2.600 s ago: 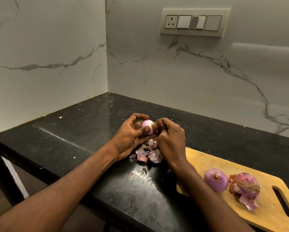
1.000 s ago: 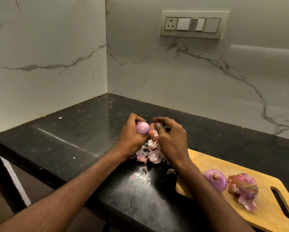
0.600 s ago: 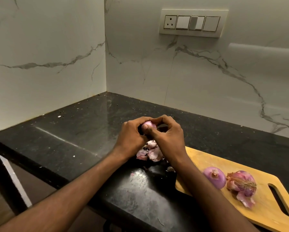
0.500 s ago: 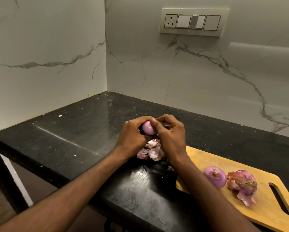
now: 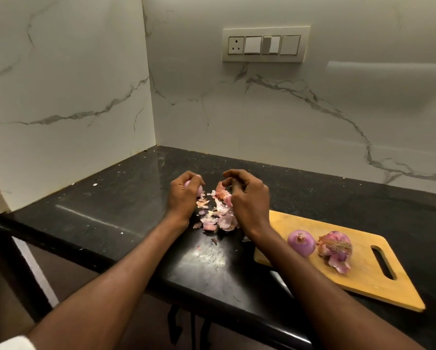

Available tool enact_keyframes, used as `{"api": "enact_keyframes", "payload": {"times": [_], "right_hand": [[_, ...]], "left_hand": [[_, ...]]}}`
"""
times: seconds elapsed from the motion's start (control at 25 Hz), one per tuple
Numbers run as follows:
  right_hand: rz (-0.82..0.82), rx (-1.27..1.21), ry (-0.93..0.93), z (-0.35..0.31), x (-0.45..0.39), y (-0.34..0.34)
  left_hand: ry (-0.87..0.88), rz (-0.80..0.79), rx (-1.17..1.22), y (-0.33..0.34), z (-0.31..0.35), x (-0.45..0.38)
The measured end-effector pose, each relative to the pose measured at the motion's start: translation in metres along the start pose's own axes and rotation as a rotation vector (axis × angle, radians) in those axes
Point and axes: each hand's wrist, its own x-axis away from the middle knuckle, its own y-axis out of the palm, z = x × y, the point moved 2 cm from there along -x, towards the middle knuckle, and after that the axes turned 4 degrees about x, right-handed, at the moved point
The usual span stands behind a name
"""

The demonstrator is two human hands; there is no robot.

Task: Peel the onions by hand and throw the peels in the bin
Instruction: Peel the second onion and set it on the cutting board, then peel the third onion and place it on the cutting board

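onion (image 5: pixel 198 189) gripped in left hand (image 5: pixel 184 195), over counter (image 5: pixel 105 198) | right hand (image 5: pixel 247 195) just beside, pinching peel strip (image 5: pixel 220 190) above peel pile (image 5: pixel 218 218) | bin not in view | two onions on cutting board (image 5: pixel 363 281), nearer right hand

Bare forearms — a white sleeve edge (image 5: pixel 12 343) at left.

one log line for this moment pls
left hand: holds onion | right hand: pinches peel | peel pile: on counter | cutting board: two more onions | bin: not in view
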Motion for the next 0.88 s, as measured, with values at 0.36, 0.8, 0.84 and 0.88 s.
{"api": "enact_keyframes", "payload": {"times": [0.36,0.8,0.84,0.88], "right_hand": [[-0.009,0.015,-0.016,-0.040,0.009,-0.078],[-0.074,0.524,-0.018,0.022,0.084,-0.218],[-0.106,0.545,0.013,0.029,0.090,-0.219],[-0.146,0.555,0.046,0.034,0.094,-0.217]], "left_hand": [[0.034,-0.128,0.247,0.062,0.073,0.059],[0.042,-0.449,-0.043,0.132,0.053,0.124],[0.057,-0.456,-0.063,0.135,0.047,0.125],[0.068,-0.468,-0.098,0.137,0.042,0.125]]}}
